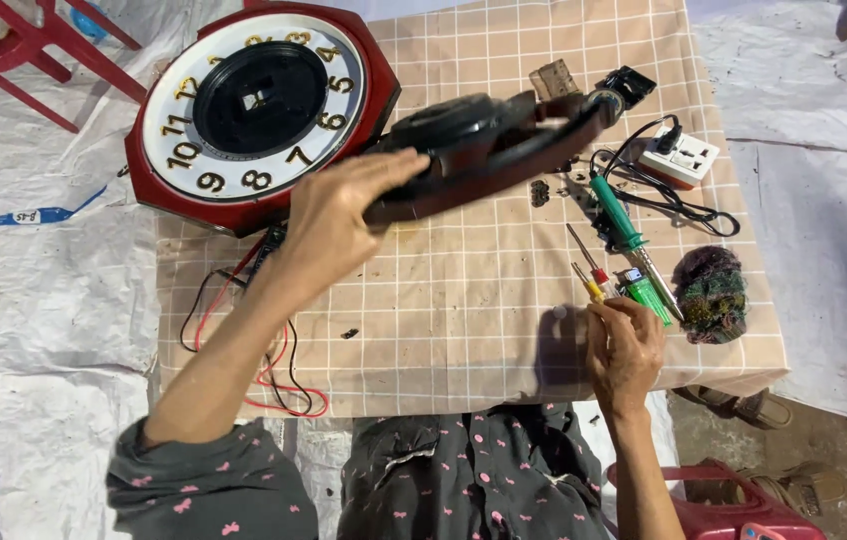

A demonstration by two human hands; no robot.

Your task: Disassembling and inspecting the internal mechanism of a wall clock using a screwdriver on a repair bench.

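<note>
My left hand [338, 222] grips the near edge of a dark red and black clock back panel [488, 150] and holds it tilted above the table. My right hand [623, 345] rests near the table's front right, its fingers on a small yellow-handled screwdriver [588, 285]. Right beside it lie a red-handled screwdriver [588, 260] and a green lighter-like tool [648, 295]. A red octagonal wall clock [258, 105] with a white dial and gold numerals lies face up at the back left.
The low table has a checked beige cloth [453, 320]. A green-handled soldering iron [618, 215], a white power strip [681, 155] with black cord, and a dark crumpled cloth [711, 295] sit at the right. Red and black wires [273, 370] hang off the front left. A red stool [28, 45] stands far left.
</note>
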